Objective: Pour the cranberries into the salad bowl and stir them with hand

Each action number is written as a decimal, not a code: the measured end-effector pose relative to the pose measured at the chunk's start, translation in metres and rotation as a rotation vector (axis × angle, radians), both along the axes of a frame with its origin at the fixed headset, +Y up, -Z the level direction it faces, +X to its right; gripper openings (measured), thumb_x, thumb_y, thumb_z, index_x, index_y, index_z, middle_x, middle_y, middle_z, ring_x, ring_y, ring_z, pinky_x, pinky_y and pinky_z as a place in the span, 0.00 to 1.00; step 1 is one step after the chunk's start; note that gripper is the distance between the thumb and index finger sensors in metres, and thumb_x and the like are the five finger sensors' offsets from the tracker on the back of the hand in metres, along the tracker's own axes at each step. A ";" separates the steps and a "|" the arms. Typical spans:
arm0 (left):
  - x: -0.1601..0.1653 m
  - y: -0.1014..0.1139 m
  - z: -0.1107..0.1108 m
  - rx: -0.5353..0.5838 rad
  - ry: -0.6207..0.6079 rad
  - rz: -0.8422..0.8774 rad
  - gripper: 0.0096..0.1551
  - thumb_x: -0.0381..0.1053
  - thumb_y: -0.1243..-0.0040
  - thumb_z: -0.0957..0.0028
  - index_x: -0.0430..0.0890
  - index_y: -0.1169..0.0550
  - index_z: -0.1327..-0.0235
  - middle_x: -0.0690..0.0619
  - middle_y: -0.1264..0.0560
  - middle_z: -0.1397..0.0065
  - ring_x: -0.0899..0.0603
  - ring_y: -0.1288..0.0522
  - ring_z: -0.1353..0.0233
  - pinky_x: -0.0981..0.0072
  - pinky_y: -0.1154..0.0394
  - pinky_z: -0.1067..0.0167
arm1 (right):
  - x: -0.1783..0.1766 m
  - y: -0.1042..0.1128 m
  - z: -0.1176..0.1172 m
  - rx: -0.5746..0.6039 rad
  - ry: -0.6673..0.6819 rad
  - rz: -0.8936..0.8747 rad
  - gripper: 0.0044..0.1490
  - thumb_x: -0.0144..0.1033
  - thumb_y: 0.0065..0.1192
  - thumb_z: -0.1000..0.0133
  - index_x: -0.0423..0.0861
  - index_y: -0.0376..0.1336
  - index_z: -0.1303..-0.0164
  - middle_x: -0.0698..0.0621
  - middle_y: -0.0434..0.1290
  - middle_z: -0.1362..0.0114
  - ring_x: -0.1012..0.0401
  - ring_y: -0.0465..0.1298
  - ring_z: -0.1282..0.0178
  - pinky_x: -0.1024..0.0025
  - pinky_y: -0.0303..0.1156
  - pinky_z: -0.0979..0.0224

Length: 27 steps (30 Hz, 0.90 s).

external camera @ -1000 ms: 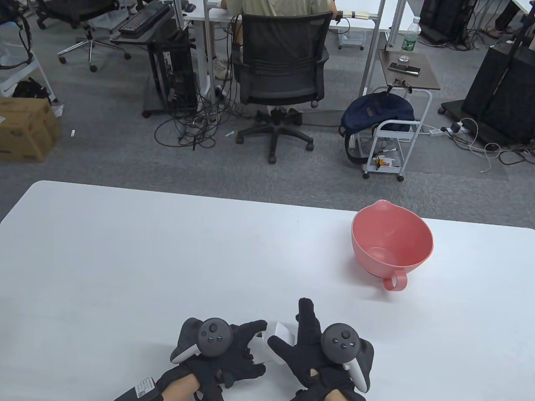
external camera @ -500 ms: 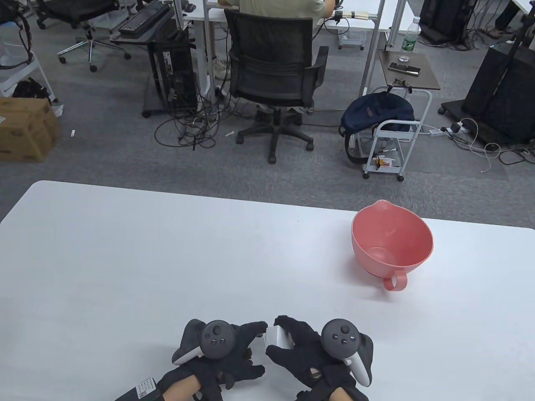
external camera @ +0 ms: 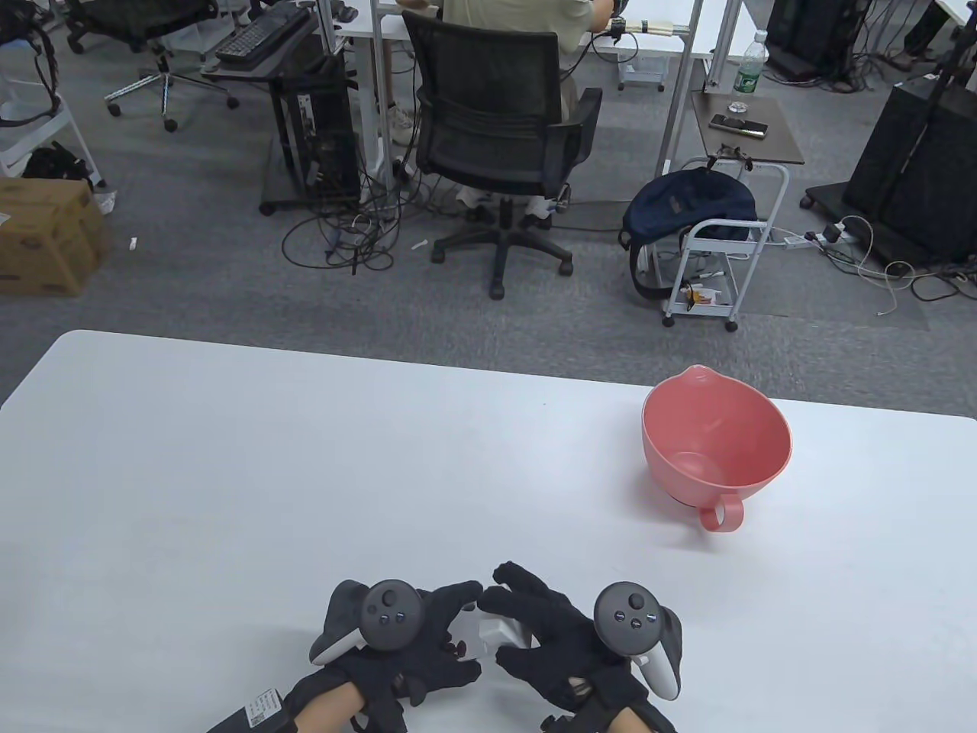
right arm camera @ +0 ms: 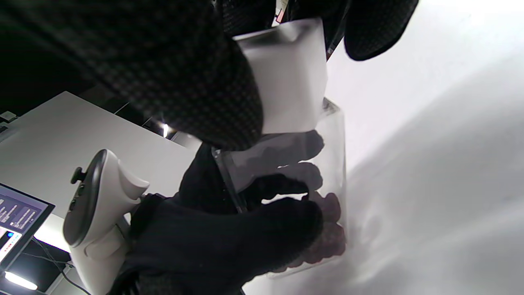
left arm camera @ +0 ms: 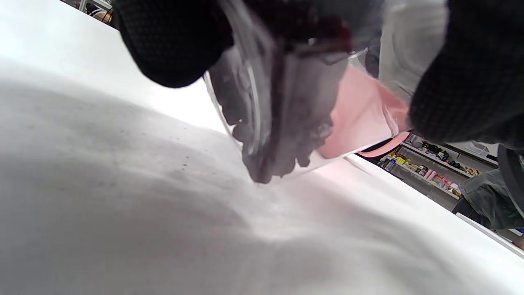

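**Two hands on one small clear container at the near table edge**

Both of your gloved hands meet at the near edge of the white table (external camera: pixel 229 473), and everything else lies outward from that grip. Your left hand (external camera: pixel 416 637) has its fingers curled round a small clear container (right arm camera: pixel 323 176); the right wrist view shows those fingers wrapped across its transparent wall. Your right hand (external camera: pixel 549 637) comes in from the other side, with its fingers bent over the container's white lid (external camera: pixel 496 635), which sits at the top of the container just between your two hands. Whether the lid is seated or already loose cannot be told from these views.

Inside the grip, low in the container, lie the cranberries (right arm camera: pixel 327 241), a dark red clump resting against the bottom. In the left wrist view the container (left arm camera: pixel 282 123) hangs just above the table, tilted, its lower corner close to the surface; whether it touches cannot be told.

Beyond the grip, ahead and off to your right, stands the pink salad bowl (external camera: pixel 717 450), upright, well apart from both hands, its loop handle turned toward you and its pouring lip on the far side.

Past the table's far edge, a person sits in a black office chair (external camera: pixel 496 122) at a desk.
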State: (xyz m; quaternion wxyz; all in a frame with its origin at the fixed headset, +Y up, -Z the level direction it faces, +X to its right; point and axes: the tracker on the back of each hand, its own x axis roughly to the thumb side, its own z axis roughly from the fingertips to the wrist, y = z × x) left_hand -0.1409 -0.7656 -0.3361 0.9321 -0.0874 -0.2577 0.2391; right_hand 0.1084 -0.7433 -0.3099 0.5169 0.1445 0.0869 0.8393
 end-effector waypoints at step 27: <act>0.003 0.003 0.002 0.054 0.003 -0.030 0.59 0.76 0.18 0.62 0.68 0.41 0.23 0.63 0.28 0.15 0.41 0.24 0.23 0.56 0.19 0.42 | 0.010 -0.019 0.004 -0.124 -0.222 0.179 0.76 0.99 0.46 0.66 0.58 0.39 0.17 0.39 0.61 0.16 0.51 0.86 0.48 0.71 0.85 0.57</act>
